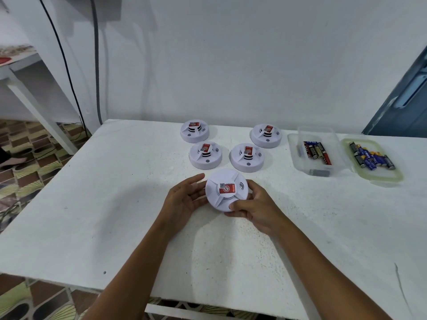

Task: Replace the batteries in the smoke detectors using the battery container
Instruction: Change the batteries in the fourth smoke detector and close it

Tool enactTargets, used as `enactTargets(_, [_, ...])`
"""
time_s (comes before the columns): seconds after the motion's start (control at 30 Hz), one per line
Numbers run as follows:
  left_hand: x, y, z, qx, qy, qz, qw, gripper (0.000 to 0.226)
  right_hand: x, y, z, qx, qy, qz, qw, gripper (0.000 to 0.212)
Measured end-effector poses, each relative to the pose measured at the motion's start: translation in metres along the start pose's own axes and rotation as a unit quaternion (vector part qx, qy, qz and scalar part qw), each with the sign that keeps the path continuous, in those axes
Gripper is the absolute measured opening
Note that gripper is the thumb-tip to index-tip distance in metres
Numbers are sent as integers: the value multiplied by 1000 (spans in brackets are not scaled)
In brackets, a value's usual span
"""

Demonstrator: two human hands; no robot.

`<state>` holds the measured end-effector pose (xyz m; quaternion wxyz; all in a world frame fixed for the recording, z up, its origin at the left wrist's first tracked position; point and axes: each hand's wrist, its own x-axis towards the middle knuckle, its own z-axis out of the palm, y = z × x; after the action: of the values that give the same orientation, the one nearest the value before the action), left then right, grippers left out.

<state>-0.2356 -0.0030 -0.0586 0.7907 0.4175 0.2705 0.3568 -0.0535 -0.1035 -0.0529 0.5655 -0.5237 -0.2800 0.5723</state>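
A white round smoke detector (225,189) with a red label is held just above the white table (115,204), face up. My right hand (256,207) grips its near right edge, thumb on the rim. My left hand (184,197) cups its left side with fingers spread against the edge. Several more white smoke detectors stand behind it: one at the back left (194,131), one at the back right (266,135), and two in the middle row (205,155) (247,157). A clear battery container (316,151) at the right holds several batteries.
A green-rimmed lid (373,161) lies to the right of the container with several blue and black batteries on it. A white wall rises behind the table. Black cables (69,72) hang at the left, by a white shelf frame. A patterned floor shows below.
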Motion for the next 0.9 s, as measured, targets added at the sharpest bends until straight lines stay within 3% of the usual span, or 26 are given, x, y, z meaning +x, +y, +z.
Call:
enactTargets(0.1, [0, 0, 0, -10, -3, 0, 1000, 36, 0, 0, -3, 17, -19, 8, 1000, 53])
enactTargets(0.2, [0, -1, -1, -17, -7, 2, 1000, 37, 0, -3, -8, 110, -64, 40, 991, 47])
enactTargets(0.33, [1, 0, 0, -24, -2, -4, 1000, 41, 1, -6, -14, 206, -51, 88, 973, 46])
enactTargets(0.57, [0, 0, 0, -28, -11, 4, 1000, 33, 2, -4, -13, 222, -41, 94, 970, 58])
enactTargets(0.9, [-1, 0, 1, -27, -11, 4, 1000, 38, 3, -3, -14, 228, -45, 93, 968, 49])
